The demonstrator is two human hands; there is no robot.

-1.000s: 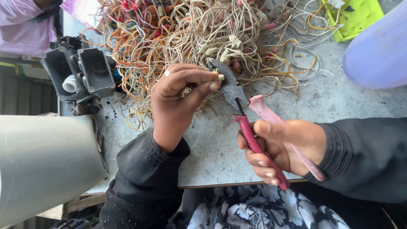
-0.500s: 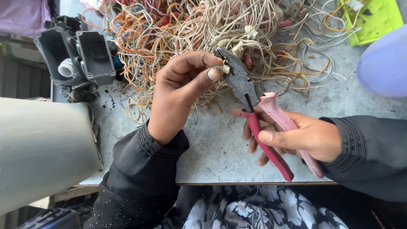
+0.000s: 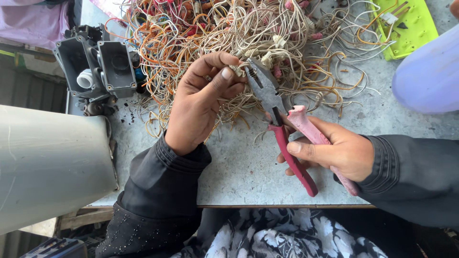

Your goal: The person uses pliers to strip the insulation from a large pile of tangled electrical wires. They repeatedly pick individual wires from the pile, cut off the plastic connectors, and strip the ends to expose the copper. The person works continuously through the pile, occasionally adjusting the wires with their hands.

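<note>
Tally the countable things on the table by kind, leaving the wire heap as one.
Pliers, in the right hand: 1
Wire heap, touched by the left hand: 1
Grey boxes: 2
Green board: 1
Total: 5

Grey, scuffed desk (image 3: 239, 177) carrying a big tangle of orange, white and red wires (image 3: 229, 38) across its far half, two open grey junction boxes (image 3: 98, 67) left of the tangle, a yellow-green plastic plate (image 3: 411, 26) right of the tangle.
</note>
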